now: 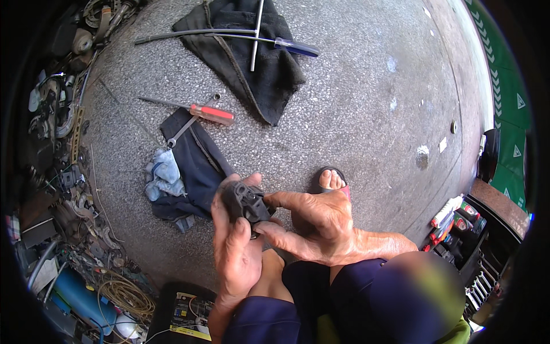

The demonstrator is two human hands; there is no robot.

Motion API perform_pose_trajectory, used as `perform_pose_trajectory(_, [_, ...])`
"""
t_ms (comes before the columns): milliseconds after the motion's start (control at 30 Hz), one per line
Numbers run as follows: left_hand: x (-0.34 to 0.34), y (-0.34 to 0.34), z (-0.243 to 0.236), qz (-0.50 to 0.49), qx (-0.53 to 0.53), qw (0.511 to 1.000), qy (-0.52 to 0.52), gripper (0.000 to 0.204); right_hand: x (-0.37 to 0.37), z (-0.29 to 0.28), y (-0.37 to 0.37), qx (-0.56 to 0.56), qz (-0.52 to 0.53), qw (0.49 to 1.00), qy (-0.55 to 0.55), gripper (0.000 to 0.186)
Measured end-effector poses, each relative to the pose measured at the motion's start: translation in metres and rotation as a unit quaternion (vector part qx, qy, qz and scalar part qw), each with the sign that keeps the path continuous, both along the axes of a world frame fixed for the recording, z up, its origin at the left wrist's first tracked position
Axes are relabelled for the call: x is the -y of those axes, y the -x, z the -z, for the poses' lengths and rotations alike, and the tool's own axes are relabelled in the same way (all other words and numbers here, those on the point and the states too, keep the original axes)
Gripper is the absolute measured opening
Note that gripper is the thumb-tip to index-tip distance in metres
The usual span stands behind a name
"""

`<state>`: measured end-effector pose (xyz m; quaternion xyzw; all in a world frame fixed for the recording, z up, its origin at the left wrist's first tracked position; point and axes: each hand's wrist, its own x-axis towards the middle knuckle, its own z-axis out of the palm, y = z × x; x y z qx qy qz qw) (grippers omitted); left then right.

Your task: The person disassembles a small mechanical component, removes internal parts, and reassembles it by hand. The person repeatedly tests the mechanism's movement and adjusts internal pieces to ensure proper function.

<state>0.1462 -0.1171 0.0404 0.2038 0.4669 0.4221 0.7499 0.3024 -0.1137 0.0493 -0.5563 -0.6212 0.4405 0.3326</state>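
Observation:
My left hand [236, 252] cradles a small black mechanical part [245, 200] of blocky, uneven shape; its exact kind I cannot make out. The thumb presses its near side while the fingers curl behind it. From the right, my right hand [321, 221] reaches in, with its forefinger and thumb gripping the part's right edge. Beyond the left hand, a dark blue cloth [197, 146] lies on the floor, with a light blue rag [164, 175] on its near end. A red-handled screwdriver [212, 114] and a combination wrench [186, 131] rest across the cloth's far end.
Farther off, a black cloth [275, 80] carries a blue-handled screwdriver [295, 46] and a metal rod [256, 43]. Piled metal parts [63, 172] and coiled cable [127, 295] line the left. A tool drawer with several wrenches [482, 284] stands at the lower right, below spray cans [447, 212].

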Motion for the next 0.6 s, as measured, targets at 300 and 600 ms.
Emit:
perform_pose_trajectory(300, [0.008,-0.001,0.011,-0.027,-0.165,0.971,-0.173,0.060,0.002,0.006,-0.002,-0.049,0.002,0.999,0.025,0.043])
perform_pose_trajectory(600, [0.007,0.002,0.012,-0.030,-0.155,0.971,-0.181,0.056,0.000,0.019,-0.006,-0.066,-0.020,0.997,-0.026,0.039])
